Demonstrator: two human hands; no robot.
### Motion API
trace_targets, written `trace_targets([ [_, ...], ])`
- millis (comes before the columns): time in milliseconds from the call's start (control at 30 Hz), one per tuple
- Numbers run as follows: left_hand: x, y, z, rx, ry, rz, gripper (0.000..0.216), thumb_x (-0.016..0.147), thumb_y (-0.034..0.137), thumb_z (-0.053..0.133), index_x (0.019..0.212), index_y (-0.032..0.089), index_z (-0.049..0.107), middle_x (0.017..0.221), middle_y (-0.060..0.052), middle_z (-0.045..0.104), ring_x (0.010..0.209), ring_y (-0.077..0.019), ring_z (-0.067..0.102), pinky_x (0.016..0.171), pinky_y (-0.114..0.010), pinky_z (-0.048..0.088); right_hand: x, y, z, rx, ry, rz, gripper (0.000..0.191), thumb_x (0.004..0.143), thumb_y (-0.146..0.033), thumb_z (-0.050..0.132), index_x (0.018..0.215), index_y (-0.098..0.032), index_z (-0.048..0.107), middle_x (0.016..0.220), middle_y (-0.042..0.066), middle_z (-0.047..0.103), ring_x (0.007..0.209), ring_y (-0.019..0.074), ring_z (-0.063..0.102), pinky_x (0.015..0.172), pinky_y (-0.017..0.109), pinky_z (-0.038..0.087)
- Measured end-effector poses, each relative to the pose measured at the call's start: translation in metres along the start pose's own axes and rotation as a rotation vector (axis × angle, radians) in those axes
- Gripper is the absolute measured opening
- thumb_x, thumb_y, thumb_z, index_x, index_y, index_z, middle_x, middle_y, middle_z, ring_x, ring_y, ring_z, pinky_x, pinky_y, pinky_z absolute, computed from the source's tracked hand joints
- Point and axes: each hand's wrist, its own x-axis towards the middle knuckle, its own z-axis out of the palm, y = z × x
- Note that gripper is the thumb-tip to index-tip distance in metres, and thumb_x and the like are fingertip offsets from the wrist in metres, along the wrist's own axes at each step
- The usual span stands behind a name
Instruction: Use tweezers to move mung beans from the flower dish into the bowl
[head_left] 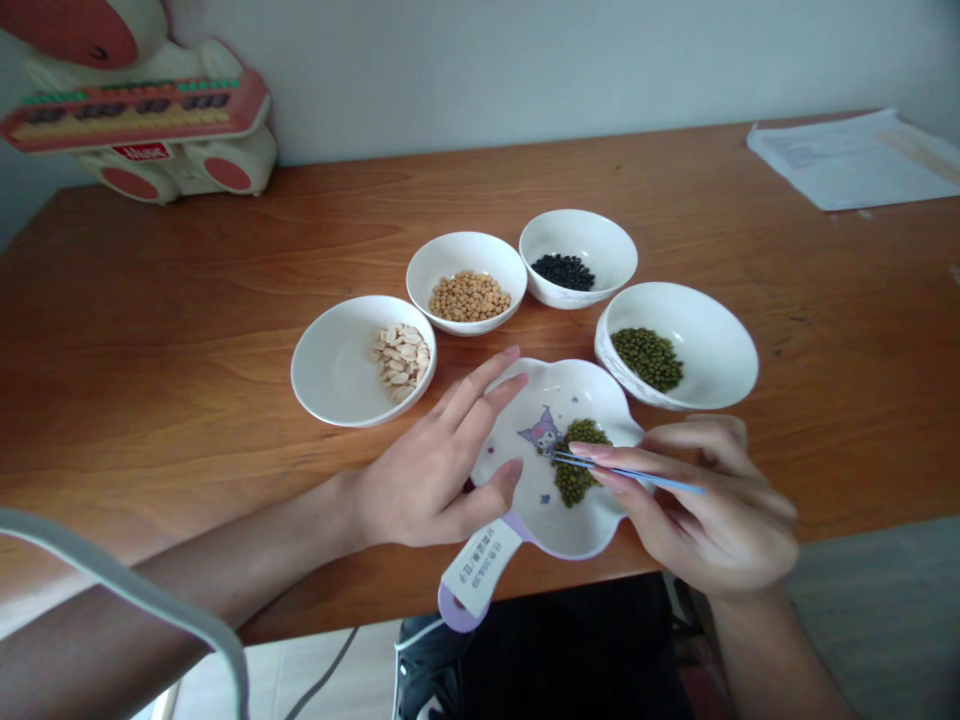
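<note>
My right hand (712,500) pinches a pair of blue tweezers (637,475), whose tips reach down to the left side of a heap of green mung beans (577,490). Whether a bean sits between the tips is too small to tell. The beans lie in a white, purple-rimmed dish (536,510) with a cartoon figure and a labelled handle (480,565). Fingers spread, my left hand (442,460) rests over the dish's left rim. Beyond the dish, a white bowl (712,345) on the right holds more mung beans (647,358).
Farther bowls hold pale flat seeds (403,360), yellow soybeans (470,296) and black beans (564,271). A toy keyboard figure (142,120) stands at the back left, papers (862,160) at the back right. A grey cable (135,590) arcs across the lower left.
</note>
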Motion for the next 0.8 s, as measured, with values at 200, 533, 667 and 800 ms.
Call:
trace_targets([
  [200,-0.001,0.000,0.000,-0.012,-0.001,-0.008,0.075,0.108,0.024,0.059,0.172,0.017,0.022,0.183,-0.028,0.018,0.173,-0.0418,0.022,0.136,-0.065,0.036,0.002,-0.001,-0.001,-0.013,-0.010,0.012,0.043,0.091,-0.011,0.085,0.126,-0.036,0.081,0.084,-0.003,0.080,0.066,0.0150,0.069,0.067,0.035,0.058],
  [533,-0.001,0.000,0.000,0.001,-0.007,-0.021,0.076,0.108,0.025,0.060,0.173,0.018,0.020,0.183,-0.026,0.018,0.173,-0.0422,0.022,0.137,-0.065,0.034,-0.021,0.009,0.000,-0.111,0.628,0.279,0.035,0.093,-0.005,0.077,0.118,-0.028,0.085,0.100,0.003,0.086,0.079,0.0245,0.079,0.069,0.041,0.065],
  [667,-0.001,0.001,0.001,0.015,0.000,-0.018,0.074,0.110,0.026,0.058,0.173,0.016,0.021,0.182,-0.028,0.019,0.173,-0.0406,0.024,0.137,-0.063,0.036,-0.013,0.009,0.009,-0.050,0.821,0.438,0.018,0.099,-0.013,0.075,0.112,-0.018,0.086,0.105,0.007,0.086,0.086,0.0294,0.084,0.081,0.044,0.071],
  [800,-0.001,0.001,0.000,0.014,0.004,-0.024,0.074,0.109,0.026,0.058,0.173,0.017,0.021,0.182,-0.027,0.020,0.172,-0.0404,0.025,0.136,-0.064,0.037,-0.014,0.008,0.009,-0.019,0.741,0.441,0.027,0.099,-0.010,0.073,0.120,-0.023,0.084,0.106,0.006,0.085,0.083,0.0277,0.083,0.076,0.043,0.069],
])
